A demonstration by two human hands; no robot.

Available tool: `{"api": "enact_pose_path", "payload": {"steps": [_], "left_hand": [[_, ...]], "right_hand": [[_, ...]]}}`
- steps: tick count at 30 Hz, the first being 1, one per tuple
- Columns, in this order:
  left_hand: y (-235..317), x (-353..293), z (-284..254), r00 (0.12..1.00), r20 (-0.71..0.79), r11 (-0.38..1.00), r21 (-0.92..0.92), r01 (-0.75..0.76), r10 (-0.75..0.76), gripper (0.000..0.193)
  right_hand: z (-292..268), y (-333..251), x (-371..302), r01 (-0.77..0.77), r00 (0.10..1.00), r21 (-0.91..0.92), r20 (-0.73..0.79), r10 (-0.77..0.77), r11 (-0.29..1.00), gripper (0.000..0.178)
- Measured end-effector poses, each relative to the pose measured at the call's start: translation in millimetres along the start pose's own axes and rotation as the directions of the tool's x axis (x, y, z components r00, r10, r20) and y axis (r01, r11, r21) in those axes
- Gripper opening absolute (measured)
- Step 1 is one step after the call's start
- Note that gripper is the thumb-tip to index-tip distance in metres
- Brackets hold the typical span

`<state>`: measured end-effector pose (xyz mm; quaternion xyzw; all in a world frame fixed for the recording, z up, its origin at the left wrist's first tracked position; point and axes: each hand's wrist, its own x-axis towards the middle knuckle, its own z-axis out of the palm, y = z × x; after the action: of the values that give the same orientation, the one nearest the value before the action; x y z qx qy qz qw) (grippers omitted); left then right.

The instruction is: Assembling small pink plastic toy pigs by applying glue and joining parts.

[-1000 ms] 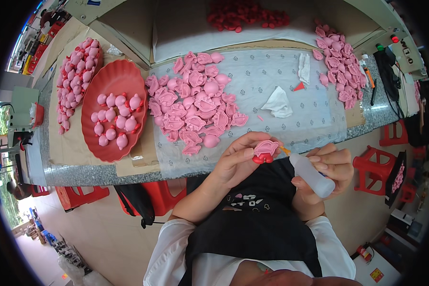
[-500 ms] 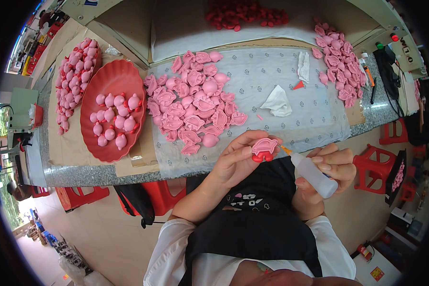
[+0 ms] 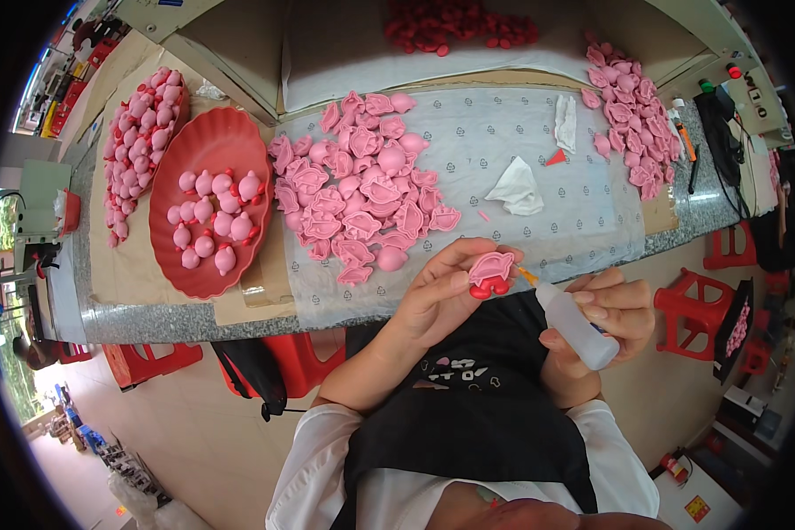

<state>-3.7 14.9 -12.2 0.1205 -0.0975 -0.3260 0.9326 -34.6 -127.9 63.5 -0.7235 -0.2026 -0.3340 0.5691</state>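
Observation:
My left hand (image 3: 442,296) pinches a pink hollow shell half (image 3: 490,268) with a red two-lobed piece (image 3: 488,289) at its lower edge. In my right hand (image 3: 614,314) is a translucent white squeeze bottle (image 3: 581,331), its fingers wrapped round it. The bottle's orange nozzle (image 3: 527,276) points up and left, close to the shell's right edge; whether it touches I cannot tell. Beyond my left hand spreads a heap of pink shell halves (image 3: 362,190), some hollow side up. A red scalloped tray (image 3: 177,274) at the left holds several pink round pieces with red parts.
Another pile of pink and red pieces (image 3: 146,119) lies far left. More pink shells (image 3: 632,124) are heaped at the right, near an orange pen (image 3: 685,141). Red pieces (image 3: 455,25) sit inside the bench hood. Crumpled white tissue (image 3: 516,187) and a red cone-shaped bit (image 3: 556,157) rest on the sheet.
The shell in my left hand has tilted slightly. The bottle in my right hand has shifted a little left and stands somewhat steeper, its nozzle still by the shell.

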Motion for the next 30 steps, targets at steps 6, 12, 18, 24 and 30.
{"api": "enact_pose_path", "payload": {"steps": [6, 12, 18, 24, 30], "left_hand": [[-1.7, -0.3, -0.6, 1.0, -0.013, 0.999, 0.032, -0.021, 0.022, 0.035], [-1.9, 0.8, -0.4, 1.0, -0.007, 1.0, 0.001, -0.02, 0.02, 0.035], [-0.8, 0.7, 2.5, 1.0, -0.009, 1.0, -0.003, -0.012, 0.012, 0.034], [-0.3, 1.4, -0.1, 1.0, 0.007, 1.0, -0.002, -0.013, 0.014, 0.034], [-1.5, 1.0, 0.4, 0.999, -0.028, 1.0, 0.022, -0.02, 0.02, 0.034]], "right_hand": [[3.8, 3.5, -2.0, 0.098, 0.995, -0.071, 0.037, -0.095, 0.993, 0.044], [6.9, 2.1, -5.4, 0.099, 0.988, -0.035, -0.117, -0.102, 0.995, 0.044], [8.9, 7.3, -1.9, 0.118, 0.987, -0.048, -0.101, -0.122, 0.992, 0.043], [4.8, 3.2, -4.5, 0.098, 0.989, -0.025, -0.112, -0.101, 0.995, 0.043], [5.9, 5.1, -4.8, 0.087, 0.993, -0.027, -0.075, -0.089, 0.996, 0.042]]}}
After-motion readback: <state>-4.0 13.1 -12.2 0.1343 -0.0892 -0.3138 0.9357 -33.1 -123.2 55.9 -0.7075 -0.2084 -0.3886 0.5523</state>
